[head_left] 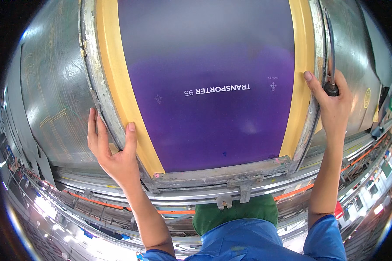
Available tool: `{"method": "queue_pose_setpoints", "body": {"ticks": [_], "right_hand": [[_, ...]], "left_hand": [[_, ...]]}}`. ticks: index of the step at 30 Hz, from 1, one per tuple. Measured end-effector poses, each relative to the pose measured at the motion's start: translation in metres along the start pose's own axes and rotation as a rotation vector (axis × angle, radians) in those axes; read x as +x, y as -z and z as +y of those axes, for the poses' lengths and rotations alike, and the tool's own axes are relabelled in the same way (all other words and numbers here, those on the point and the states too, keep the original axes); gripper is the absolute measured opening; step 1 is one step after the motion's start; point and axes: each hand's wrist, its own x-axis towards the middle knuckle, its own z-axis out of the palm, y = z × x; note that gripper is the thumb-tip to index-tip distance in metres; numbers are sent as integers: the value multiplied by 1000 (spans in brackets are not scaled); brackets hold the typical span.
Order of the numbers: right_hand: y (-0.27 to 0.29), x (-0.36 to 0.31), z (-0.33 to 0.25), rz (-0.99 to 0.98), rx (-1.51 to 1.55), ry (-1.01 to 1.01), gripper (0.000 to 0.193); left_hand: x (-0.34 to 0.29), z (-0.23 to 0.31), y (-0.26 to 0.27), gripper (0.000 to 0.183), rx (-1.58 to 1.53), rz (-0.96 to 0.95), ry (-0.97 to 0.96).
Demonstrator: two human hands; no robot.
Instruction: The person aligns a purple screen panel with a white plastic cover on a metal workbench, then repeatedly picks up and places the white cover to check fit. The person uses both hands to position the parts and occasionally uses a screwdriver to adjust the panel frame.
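In front of me is a screen printing frame (185,177) of worn grey metal with purple mesh (217,126). Yellow tape (113,65) lines its two long sides, and white print marks show upside down on the mesh. My left hand (117,154) straddles the left rail, thumb on the tape and fingers along the outer side. My right hand (335,104) grips the right rail, with its thumb on the tape. Against that hand's fingers lies a thin-shafted tool (331,52) with a dark rounded end. Whether those fingers hold it, I cannot tell.
Beneath the frame, a dark, shiny work surface (59,95) stretches left and right, with yellow lines marked on it. Metal rails and an orange strip (298,190) run along the near edge, close to my body. A grey sheet (26,126) hangs at the far left.
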Motion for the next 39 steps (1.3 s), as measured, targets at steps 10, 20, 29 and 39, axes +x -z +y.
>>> {"method": "queue_pose_setpoints", "body": {"ticks": [10,20,29,39], "right_hand": [[0,0,-1,-10,42,13,50],[2,0,4,-20,56,62,47],[203,-11,103,200,-120,-20,57],[353,-106,247,255,-93,-325,57]], "left_hand": [[0,-2,1,60,-4,2,8],[-1,-1,5,61,11,33,-24],[-29,133,56,94,-784,-358,-107],[-110,255,3,99,-1017,-812,-141]]}}
